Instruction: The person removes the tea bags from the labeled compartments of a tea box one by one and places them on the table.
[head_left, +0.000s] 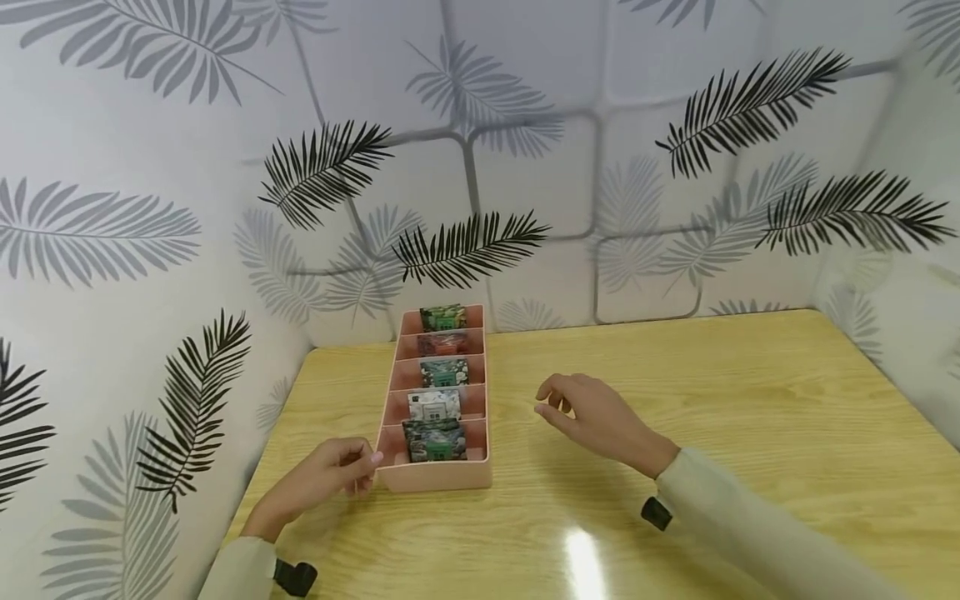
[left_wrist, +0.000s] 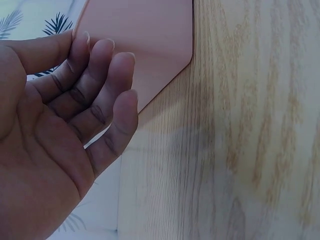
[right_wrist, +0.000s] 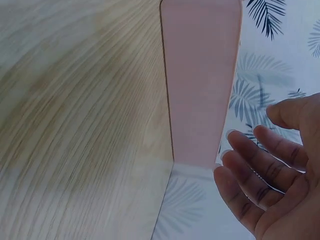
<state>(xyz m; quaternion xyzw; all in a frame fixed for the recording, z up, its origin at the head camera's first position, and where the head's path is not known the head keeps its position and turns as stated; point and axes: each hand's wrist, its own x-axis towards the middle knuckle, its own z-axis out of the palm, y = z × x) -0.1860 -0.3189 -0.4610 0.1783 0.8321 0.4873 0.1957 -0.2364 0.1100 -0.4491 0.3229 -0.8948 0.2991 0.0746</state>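
Note:
A long pink divided tray point(head_left: 435, 477) stands on the table, its compartments in a row running away from me. Small packets lie in them: a dark green one point(head_left: 435, 440) nearest, then a white one point(head_left: 435, 406), with a green one point(head_left: 444, 372), a red one point(head_left: 442, 344) and a yellow-green one point(head_left: 442, 318) farther back. My left hand point(head_left: 330, 475) pinches the tray's near left corner at the rim between thumb and forefinger, its other fingers loosely bent beside the wall point(left_wrist: 160, 40). Right of the tray, my right hand point(head_left: 596, 417) hovers over the table, fingers relaxed, holding nothing.
The yellow wood-grain table point(head_left: 712, 400) extends to the right of the tray and in front of it. A pale wall covering point(head_left: 540, 183) with feather-like leaves rises behind the table and along its left side. Light glares off the tabletop point(head_left: 583, 562) near me.

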